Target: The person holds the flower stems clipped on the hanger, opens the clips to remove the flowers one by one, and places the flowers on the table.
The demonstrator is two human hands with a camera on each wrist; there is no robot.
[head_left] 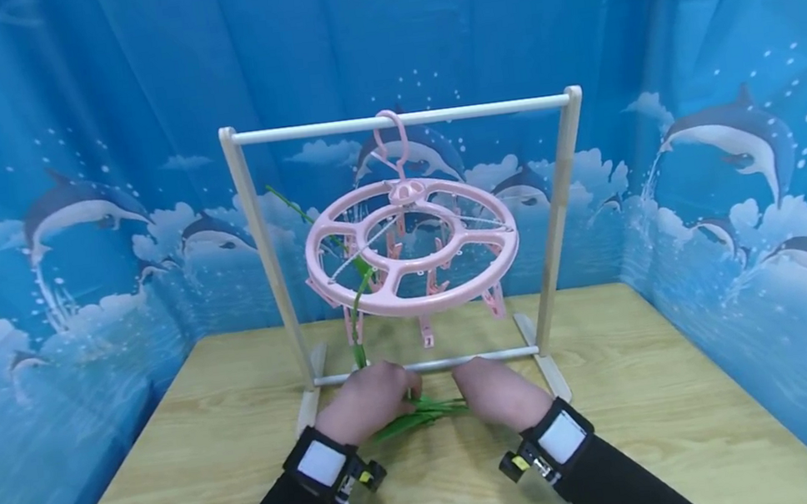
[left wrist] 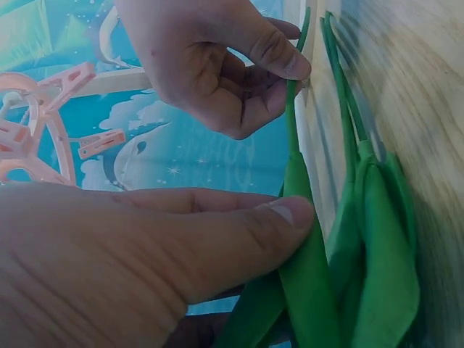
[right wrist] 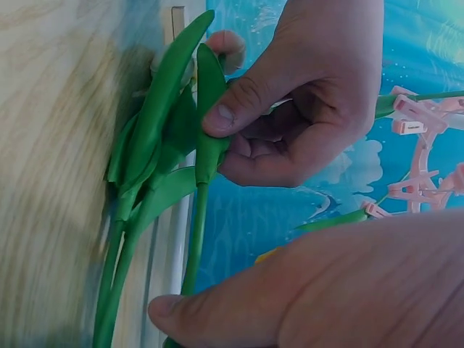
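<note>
1. Left hand (head_left: 370, 401): fingers (left wrist: 272, 226) pinching green leaf (left wrist: 312, 290).
2. Right hand (head_left: 500, 391): fingers pinching its thin stem (right wrist: 196, 232).
3. Leaf and stem just beside other stems (right wrist: 124, 264), near table (head_left: 619, 410), below pink hanger (head_left: 421, 304).

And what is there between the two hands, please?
A green stem widening into a leaf: the left wrist view shows the left hand pinching the leaf, the right hand the stem.

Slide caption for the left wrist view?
Left hand pinches a tapering green leaf; right hand pinches its slender green stem.
</note>
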